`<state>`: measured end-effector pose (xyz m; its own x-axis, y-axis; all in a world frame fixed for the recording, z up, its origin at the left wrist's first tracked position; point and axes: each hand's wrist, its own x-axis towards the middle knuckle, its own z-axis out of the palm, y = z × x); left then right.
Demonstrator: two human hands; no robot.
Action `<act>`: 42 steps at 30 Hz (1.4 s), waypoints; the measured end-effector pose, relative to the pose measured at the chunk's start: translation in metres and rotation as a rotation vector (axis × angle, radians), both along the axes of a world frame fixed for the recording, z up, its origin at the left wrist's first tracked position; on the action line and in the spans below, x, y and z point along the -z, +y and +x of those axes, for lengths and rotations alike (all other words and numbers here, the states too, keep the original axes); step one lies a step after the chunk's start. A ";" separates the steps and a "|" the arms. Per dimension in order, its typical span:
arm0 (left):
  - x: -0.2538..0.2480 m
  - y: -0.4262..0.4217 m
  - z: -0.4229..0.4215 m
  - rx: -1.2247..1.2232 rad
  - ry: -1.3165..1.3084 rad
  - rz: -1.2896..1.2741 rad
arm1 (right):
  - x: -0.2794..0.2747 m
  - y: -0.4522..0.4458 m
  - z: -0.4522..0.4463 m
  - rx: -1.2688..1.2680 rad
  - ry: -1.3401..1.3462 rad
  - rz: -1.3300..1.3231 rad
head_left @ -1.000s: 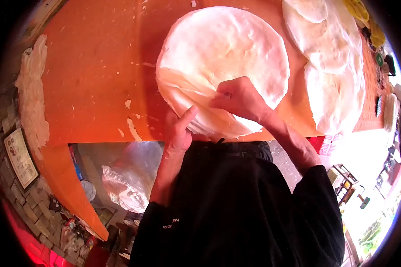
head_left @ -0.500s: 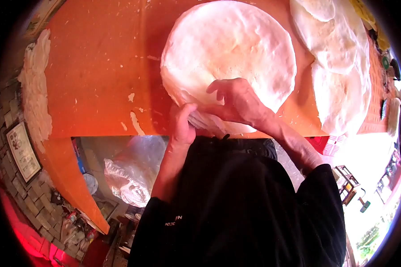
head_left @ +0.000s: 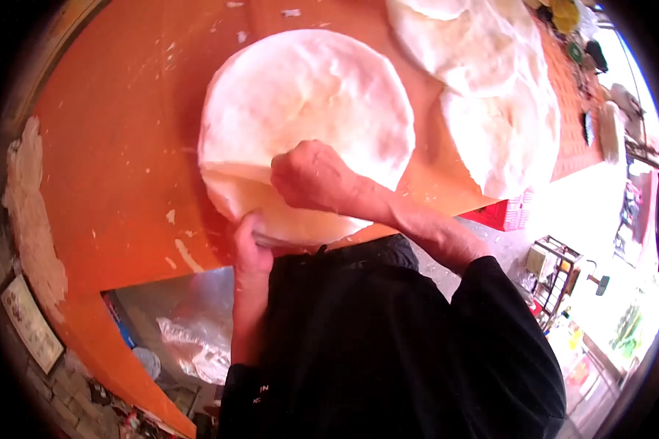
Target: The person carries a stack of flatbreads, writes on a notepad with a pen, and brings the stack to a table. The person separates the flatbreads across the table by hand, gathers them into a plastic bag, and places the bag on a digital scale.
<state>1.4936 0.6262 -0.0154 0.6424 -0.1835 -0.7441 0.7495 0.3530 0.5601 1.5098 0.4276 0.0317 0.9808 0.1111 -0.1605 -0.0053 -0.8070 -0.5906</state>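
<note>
A large round white pad point(head_left: 329, 95), soft and layered with a rough rim, lies on the orange table in front of me. My left hand point(head_left: 252, 249) pinches its near left edge, the thumb on top and the other fingers hidden underneath. Closed in a fist, my right hand point(head_left: 307, 175) is over the near half of the pad. A top layer runs up to this fist with its edge lifted, baring a smooth cream-coloured strip below it. The fingertips of the right hand are hidden from view.
More white sheets point(head_left: 498, 124) overlap on the right side of the orange table point(head_left: 124, 183), one hanging near its front edge. White flakes stick to the tabletop. Below are a clear plastic bag point(head_left: 198, 351) at left and a red crate point(head_left: 501, 216) at right.
My right hand has gone from half-curled fingers to a fist, and the top layer's edge is now drawn back from the near rim. The view has shifted and tilted.
</note>
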 end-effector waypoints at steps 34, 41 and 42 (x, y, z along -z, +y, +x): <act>-0.019 0.055 0.022 0.139 -0.482 -0.056 | -0.043 0.029 -0.036 -0.055 -0.027 0.353; -0.024 0.046 0.021 0.134 -0.395 0.015 | -0.018 0.021 -0.021 0.249 0.242 0.668; -0.024 0.044 0.021 0.139 -0.424 -0.022 | -0.018 0.023 -0.020 0.279 0.298 0.820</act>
